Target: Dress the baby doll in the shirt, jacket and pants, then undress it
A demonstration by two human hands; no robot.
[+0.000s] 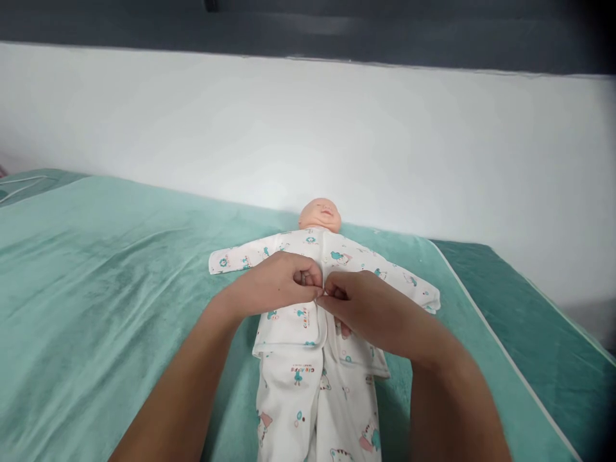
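A baby doll (320, 215) lies on its back, dressed in a white printed baby jacket (289, 327) and matching baby pants (289, 410). Both sleeves stretch out to the sides. Over the middle of the chest, my left hand (289, 279) pinches the jacket's front edge. My right hand (359, 301) is closed in a pinch on the facing edge, its fingertips almost touching those of my left. Above the hands the jacket front meets at the neck; below them its edges part. Whatever fastener sits between the fingertips is hidden.
A light green blanket (120, 256) with soft wrinkles lies under the doll. Darker green cloth (529, 308) shows at the right beyond a pale edge. Behind the doll's head rises a white wall (240, 128), with a dark band (385, 32) along its top.
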